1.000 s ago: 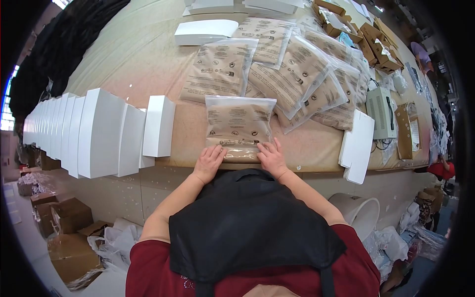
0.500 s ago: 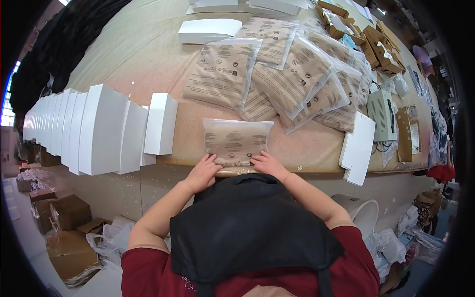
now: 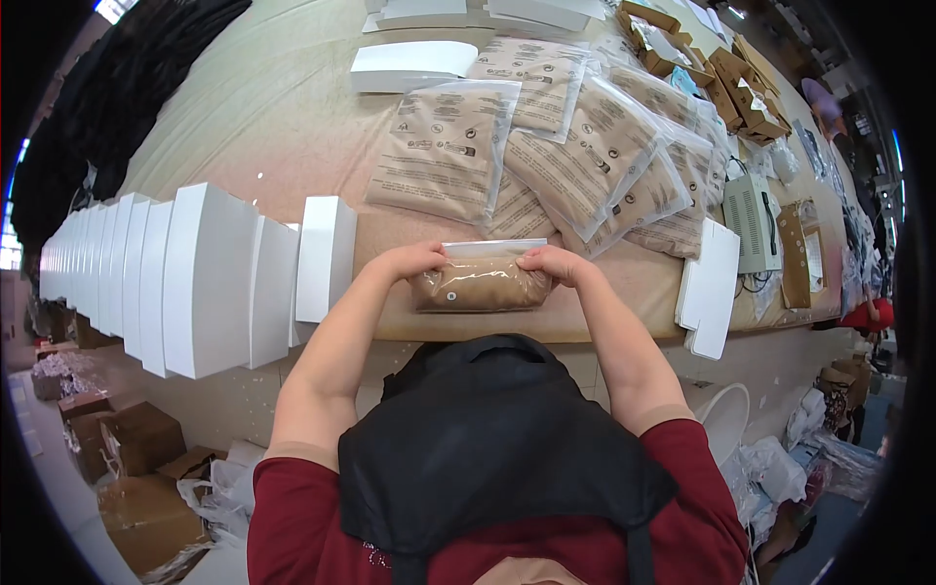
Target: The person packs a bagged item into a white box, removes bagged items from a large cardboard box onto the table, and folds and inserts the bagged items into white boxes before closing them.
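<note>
A clear plastic bag with brown contents (image 3: 483, 283) is folded over into a short bundle near the table's front edge. My left hand (image 3: 417, 259) pinches its upper left corner, and my right hand (image 3: 554, 263) grips the upper right corner. The white zip strip (image 3: 495, 248) of the bag shows between the two hands. Just behind lies a flat printed bag (image 3: 444, 151), beside a pile of similar overlapping bags (image 3: 585, 151).
A row of white boxes (image 3: 210, 283) stands at the left, with a single white box (image 3: 327, 258) at its end. Flat white cards (image 3: 710, 288) and a grey device (image 3: 749, 226) are at the right. Open cardboard boxes (image 3: 746, 93) sit at the back right.
The bag has been folded over, so its printed face no longer shows. Both hands have moved forward from the table edge and now hold its top corners.
</note>
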